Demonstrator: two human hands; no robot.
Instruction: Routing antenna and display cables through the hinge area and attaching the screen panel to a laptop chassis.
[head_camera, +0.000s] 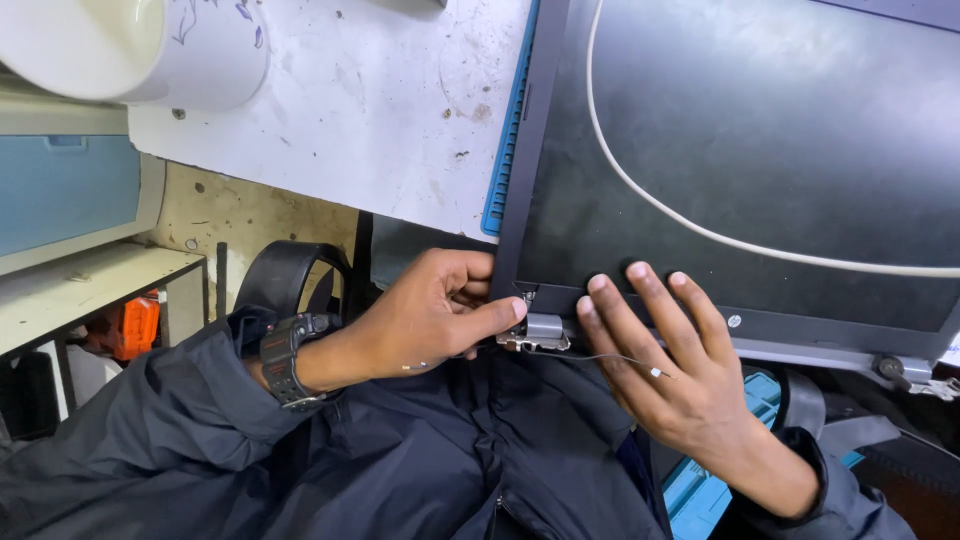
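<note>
Two hands are working at the near edge of a detached laptop screen panel (740, 190) lying face up on a blue mat (507, 150). The left hand (425, 315) is pinching the silver hinge (543, 329) at the panel's corner; the right hand (665, 355) is pressing flat, fingers spread, on the bezel. The hinge looks still attached, a thin wire (610, 357) trailing loose, so removal seems unfinished.
</note>
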